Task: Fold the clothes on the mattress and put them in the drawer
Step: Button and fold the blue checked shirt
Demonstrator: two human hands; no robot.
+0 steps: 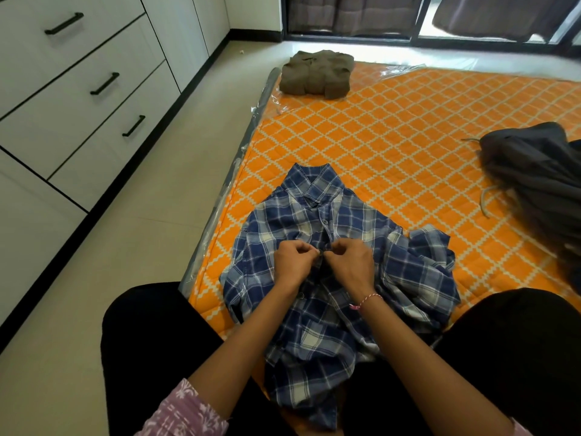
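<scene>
On the orange mattress [408, 146] you had one olive garment [316, 73] already folded at the far corner, a dark grey garment [540, 184] still in a heap at the right, and the drawers [78, 89] all closed. The blue plaid shirt [330, 262] lay face up before you, unfolded. Your left hand [294, 262] and right hand [349, 262] were close together, each pinching its placket, apparently fastening a button, so most of the task remained.

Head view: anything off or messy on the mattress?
Mostly tidy. The dark grey garment lies crumpled at the mattress's right edge, cords trailing, unlike the folded olive garment. The plaid shirt's right sleeve is bunched.
</scene>
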